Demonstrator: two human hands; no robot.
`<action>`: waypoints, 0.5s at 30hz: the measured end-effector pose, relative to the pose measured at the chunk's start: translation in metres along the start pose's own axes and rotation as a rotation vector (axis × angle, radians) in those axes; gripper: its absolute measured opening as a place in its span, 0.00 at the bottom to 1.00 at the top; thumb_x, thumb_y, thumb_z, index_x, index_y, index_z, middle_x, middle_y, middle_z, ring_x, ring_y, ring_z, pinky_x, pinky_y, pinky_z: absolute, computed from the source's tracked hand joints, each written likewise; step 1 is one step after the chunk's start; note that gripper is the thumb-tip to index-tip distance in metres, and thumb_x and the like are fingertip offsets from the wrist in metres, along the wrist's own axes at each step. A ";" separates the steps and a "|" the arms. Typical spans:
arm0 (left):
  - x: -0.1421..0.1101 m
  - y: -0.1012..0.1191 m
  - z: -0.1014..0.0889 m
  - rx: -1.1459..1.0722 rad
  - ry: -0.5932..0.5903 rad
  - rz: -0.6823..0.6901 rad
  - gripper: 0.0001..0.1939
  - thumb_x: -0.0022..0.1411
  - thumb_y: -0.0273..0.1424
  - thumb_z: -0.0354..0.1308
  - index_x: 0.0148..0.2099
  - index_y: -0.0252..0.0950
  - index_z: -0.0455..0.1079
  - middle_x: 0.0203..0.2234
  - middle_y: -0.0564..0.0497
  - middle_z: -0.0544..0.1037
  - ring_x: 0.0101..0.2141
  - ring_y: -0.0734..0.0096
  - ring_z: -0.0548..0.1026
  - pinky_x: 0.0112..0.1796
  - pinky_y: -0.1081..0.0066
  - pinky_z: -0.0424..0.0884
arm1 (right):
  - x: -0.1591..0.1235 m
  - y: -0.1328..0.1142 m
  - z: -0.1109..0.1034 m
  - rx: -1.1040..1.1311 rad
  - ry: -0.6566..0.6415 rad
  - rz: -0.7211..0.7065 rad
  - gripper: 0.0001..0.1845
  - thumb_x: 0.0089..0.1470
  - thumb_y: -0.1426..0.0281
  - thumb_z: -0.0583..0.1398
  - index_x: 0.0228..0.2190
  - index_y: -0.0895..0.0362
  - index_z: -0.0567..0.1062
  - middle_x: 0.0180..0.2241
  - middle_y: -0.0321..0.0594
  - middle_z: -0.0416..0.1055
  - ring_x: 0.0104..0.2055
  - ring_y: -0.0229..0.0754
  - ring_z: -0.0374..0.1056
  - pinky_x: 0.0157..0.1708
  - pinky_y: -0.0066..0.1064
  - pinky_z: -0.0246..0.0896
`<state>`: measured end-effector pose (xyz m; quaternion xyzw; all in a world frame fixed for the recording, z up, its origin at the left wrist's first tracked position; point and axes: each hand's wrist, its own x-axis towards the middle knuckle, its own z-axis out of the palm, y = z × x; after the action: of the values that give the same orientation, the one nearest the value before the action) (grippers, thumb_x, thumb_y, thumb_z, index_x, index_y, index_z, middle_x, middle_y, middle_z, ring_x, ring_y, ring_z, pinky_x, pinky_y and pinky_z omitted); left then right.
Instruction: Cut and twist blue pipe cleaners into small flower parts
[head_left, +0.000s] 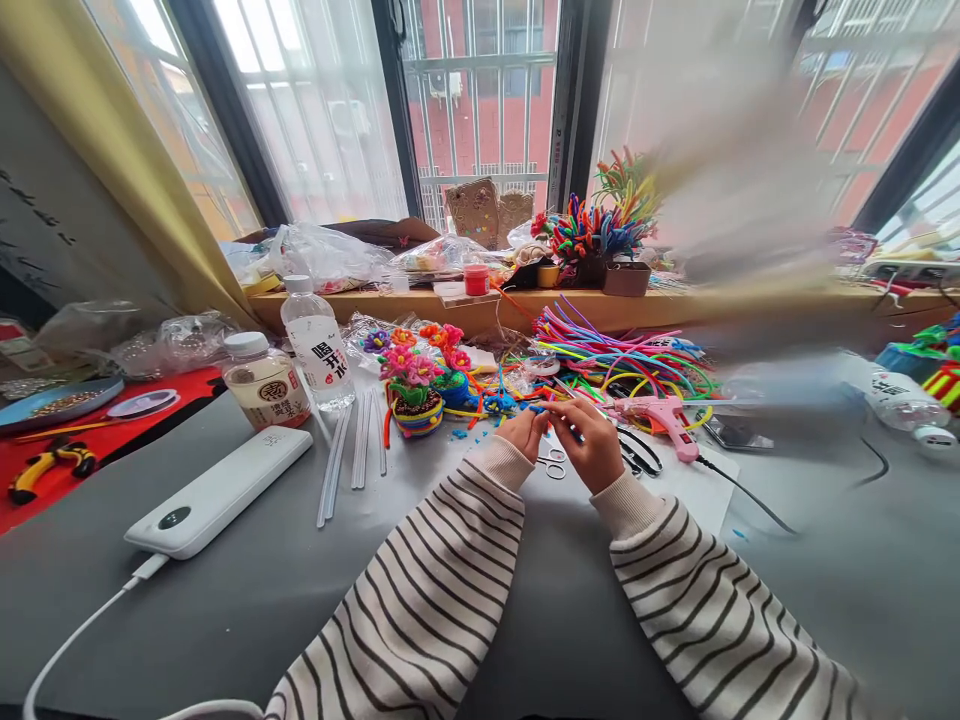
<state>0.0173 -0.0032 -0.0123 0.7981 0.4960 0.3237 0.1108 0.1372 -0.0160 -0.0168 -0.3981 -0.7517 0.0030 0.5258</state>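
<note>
Blue piece: small, bright blue, raised just above the worktop, at the fingertips of the two hands near the middle of the view. Its surface looks fuzzy; exact shape cannot be told, as the fingers cover most of it.

Left hand: grip closed on the blue piece, thumb and forefinger pinched. Right hand: fingertips bunched against the same spot; whether this grip is also clamped on it, cannot tell.

Materials nearby: metal scissors with looped handles lie just beyond and between the hands. Pink glue gun, smooth plastic, lies to the right on a white sheet, its black cord trailing off. Behind the hands, a loose bundle of fuzzy stems, long, thin and many-coloured (pink and red ones show most). To the left, a flower pot: rounded, banded in coloured strands, topped with looped, plush-looking blooms. Beside it, translucent rods, straight and glossy. Blue scraps, tiny and irregular, dot the matte grey worktop near the pot.
</note>
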 end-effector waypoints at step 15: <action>0.004 -0.009 0.017 -0.473 -0.091 -0.079 0.15 0.57 0.35 0.34 0.32 0.33 0.59 0.17 0.53 0.66 0.17 0.80 0.63 0.22 0.76 0.64 | 0.001 0.000 -0.002 -0.031 0.064 0.032 0.09 0.48 0.70 0.51 0.31 0.55 0.69 0.29 0.40 0.66 0.33 0.38 0.63 0.33 0.30 0.60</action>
<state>0.0227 0.0065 -0.0282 0.7436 0.4317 0.3901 0.3294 0.1386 -0.0164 -0.0145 -0.4182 -0.7278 -0.0131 0.5433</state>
